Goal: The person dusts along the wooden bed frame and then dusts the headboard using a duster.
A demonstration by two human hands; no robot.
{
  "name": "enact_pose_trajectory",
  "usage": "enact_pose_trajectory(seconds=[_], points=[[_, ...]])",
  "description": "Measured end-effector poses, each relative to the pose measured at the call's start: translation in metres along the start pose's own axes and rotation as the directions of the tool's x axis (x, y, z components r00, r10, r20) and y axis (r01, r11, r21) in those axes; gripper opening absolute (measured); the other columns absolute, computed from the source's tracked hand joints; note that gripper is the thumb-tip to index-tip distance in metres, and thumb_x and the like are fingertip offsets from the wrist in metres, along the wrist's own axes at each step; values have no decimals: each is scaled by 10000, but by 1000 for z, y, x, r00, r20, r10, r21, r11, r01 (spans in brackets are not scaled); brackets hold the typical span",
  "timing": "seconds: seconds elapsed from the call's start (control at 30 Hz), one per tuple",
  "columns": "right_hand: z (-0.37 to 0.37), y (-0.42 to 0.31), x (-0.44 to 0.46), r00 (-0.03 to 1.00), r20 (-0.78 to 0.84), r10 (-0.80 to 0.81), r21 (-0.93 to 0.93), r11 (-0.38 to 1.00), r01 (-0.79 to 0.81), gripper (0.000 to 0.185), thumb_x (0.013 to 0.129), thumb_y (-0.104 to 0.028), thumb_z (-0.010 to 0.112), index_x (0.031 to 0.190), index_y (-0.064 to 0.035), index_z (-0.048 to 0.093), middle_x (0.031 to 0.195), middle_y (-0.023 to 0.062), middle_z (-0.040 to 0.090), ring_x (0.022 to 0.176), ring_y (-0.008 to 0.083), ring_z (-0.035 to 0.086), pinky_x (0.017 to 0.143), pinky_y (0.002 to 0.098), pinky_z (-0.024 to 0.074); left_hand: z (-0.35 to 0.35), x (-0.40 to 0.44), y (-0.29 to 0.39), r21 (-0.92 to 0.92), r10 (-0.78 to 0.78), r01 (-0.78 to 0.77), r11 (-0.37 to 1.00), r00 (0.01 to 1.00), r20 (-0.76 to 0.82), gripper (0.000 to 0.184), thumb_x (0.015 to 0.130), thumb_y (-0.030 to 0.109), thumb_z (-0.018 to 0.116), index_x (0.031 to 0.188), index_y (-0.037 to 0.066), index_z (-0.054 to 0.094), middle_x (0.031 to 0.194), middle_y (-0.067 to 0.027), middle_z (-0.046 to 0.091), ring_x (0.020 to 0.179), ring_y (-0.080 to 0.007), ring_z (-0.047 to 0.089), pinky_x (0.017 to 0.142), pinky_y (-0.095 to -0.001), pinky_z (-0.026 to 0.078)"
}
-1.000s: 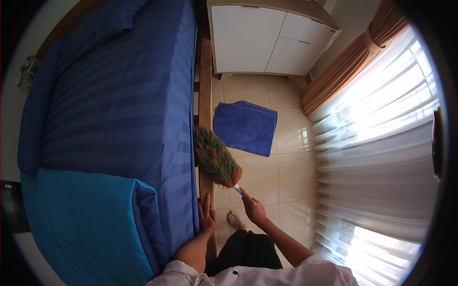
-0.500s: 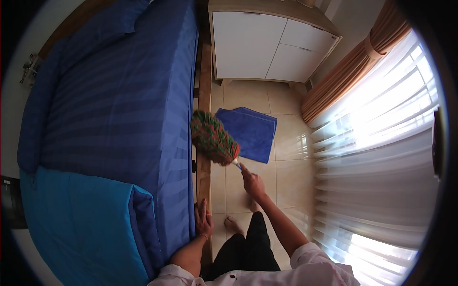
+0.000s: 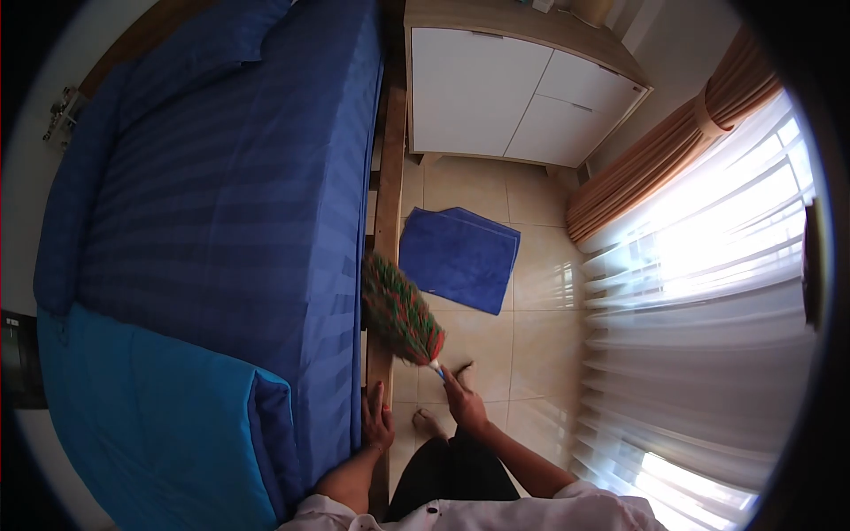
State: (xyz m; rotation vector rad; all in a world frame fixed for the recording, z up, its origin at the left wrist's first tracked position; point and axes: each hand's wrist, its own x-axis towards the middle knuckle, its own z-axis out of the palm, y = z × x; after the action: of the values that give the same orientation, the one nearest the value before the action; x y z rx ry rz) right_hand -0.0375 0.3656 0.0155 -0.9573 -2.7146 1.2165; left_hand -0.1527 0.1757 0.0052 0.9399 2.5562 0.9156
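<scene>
My right hand (image 3: pixel 463 400) is closed around the blue-and-white handle of a feather duster (image 3: pixel 400 308). Its fluffy red and green head lies over the wooden bed rail (image 3: pixel 386 190), close against the side of the blue mattress. Nearer my body, my left hand (image 3: pixel 377 420) rests on the same rail with its fingers stretched out, holding nothing. A blue striped sheet covers the bed (image 3: pixel 221 195) to the left of both hands. On its lower part lies a folded turquoise blanket (image 3: pixel 159 407).
A blue mat (image 3: pixel 460 257) lies on the tiled floor (image 3: pixel 540 345) beside the bed. A white cabinet with a wooden top (image 3: pixel 478 88) stands ahead. To the right hang a peach curtain (image 3: pixel 664 142) and sheer white curtains (image 3: pixel 699 354). My feet are on the tiles below.
The duster and my right hand have moved back along the rail, nearer my body. My left hand stays on the rail. The view has shifted slightly.
</scene>
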Motion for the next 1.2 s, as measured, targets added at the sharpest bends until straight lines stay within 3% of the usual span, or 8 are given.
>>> enact_pose_trajectory(seconds=[0.07,0.23,0.57,0.63,0.8,0.9,1.03,1.2], points=[[-13,14,-50,993,-5,-118,2,993,118,547,894,-188,499,1395,-234,285,701,138,599,550,343,593,473,451,476,8,-6,-10,-27,-8,8,1000,1000,7,523,864,148,396,1380,99,330,1335,-260,349,1207,-449,352,1008,-460,305],[-32,44,-71,984,178,0,-187,982,34,569,860,-148,510,1382,-259,313,796,140,627,564,340,604,468,445,489,12,-10,-12,114,-82,85,990,996,-32,514,859,135,401,1369,100,355,1325,-232,379,1200,-434,367,1006,-449,311],[-33,9,157,983,-172,60,-70,995,-73,423,901,-156,482,1314,-224,425,744,217,617,649,403,599,531,504,444,-3,6,2,-12,-34,34,999,999,42,508,900,156,353,1401,101,292,1395,-129,374,1219,-392,380,1036,-434,290],[-34,15,212,948,-314,-46,11,999,52,412,909,-174,466,1313,-243,427,756,209,628,659,416,602,545,520,464,0,5,-3,-70,-17,19,997,1000,26,505,901,189,353,1394,93,305,1377,-125,395,1212,-395,376,1028,-431,293],[-63,-9,275,972,-232,46,-27,998,-54,378,910,-158,446,1288,-175,460,888,187,637,755,411,601,604,505,479,4,1,-9,6,-35,35,999,999,35,503,911,216,348,1393,77,301,1383,-132,384,1220,-395,370,1027,-433,297],[-54,-11,237,987,-158,16,5,1000,-15,402,910,-140,446,1312,-145,425,914,184,640,768,413,601,616,492,486,7,-2,-14,6,-21,21,1000,999,33,505,911,218,350,1389,64,302,1381,-140,383,1216,-397,374,1024,-434,302],[-39,0,129,997,-55,-59,-4,998,59,487,901,-113,487,1364,-158,344,657,245,572,612,428,576,495,488,408,4,-1,-11,-113,-54,56,992,998,27,518,889,196,374,1394,102,311,1401,-143,355,1292,-394,295,1081,-428,229],[-33,50,-15,991,122,-63,111,993,49,474,903,-115,486,1355,-171,359,926,238,618,809,412,614,620,441,506,2,-2,-7,-17,-49,50,999,997,59,520,885,171,366,1396,101,303,1407,-123,353,1293,-384,295,1085,-431,214]])
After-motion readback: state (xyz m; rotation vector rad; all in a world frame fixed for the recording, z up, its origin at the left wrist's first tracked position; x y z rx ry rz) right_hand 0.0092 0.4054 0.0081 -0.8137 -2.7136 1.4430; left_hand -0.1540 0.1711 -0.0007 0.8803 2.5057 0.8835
